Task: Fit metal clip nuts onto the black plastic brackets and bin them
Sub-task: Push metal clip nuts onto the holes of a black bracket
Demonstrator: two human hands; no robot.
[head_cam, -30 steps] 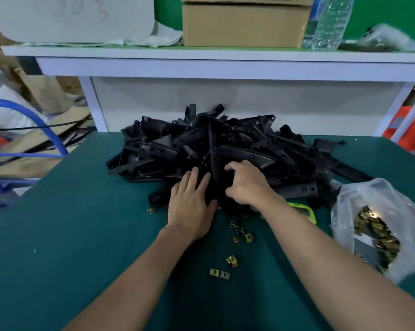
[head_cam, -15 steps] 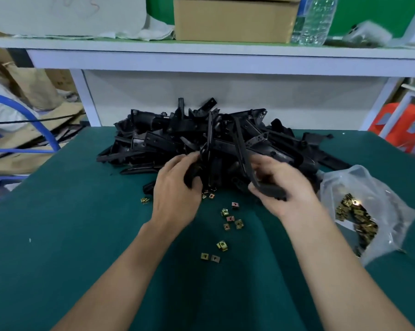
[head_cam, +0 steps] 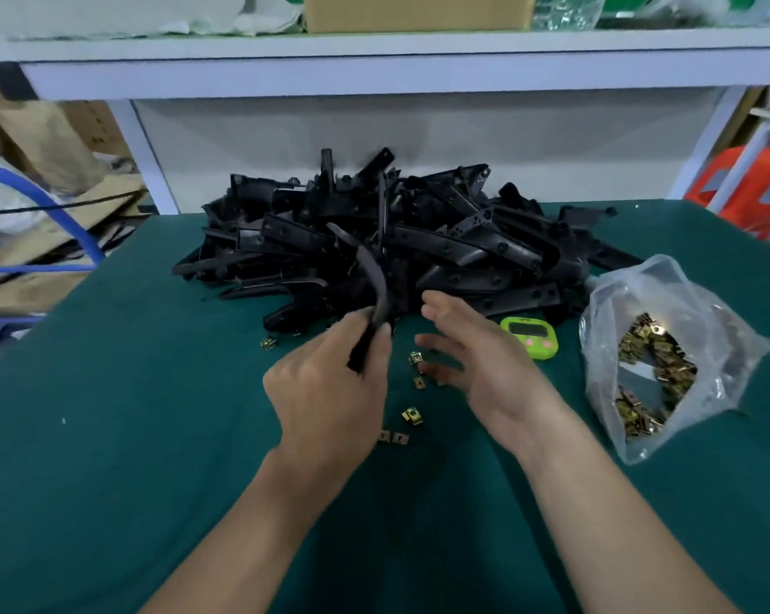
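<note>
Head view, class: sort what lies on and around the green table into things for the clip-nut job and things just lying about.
Job: bracket held in the left hand; right hand, open near the loose clip nuts; pile of brackets; bag of clip nuts.
Lying about: green timer; cardboard box and plastic bottle on the shelf.

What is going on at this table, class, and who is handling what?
A person is working at a green table. The left hand grips one black bracket, held up in front of the bracket pile. The right hand is open, fingers spread above the loose clip nuts on the cloth, holding nothing. A plastic bag of more clip nuts lies to the right, beside a green timer.
</note>
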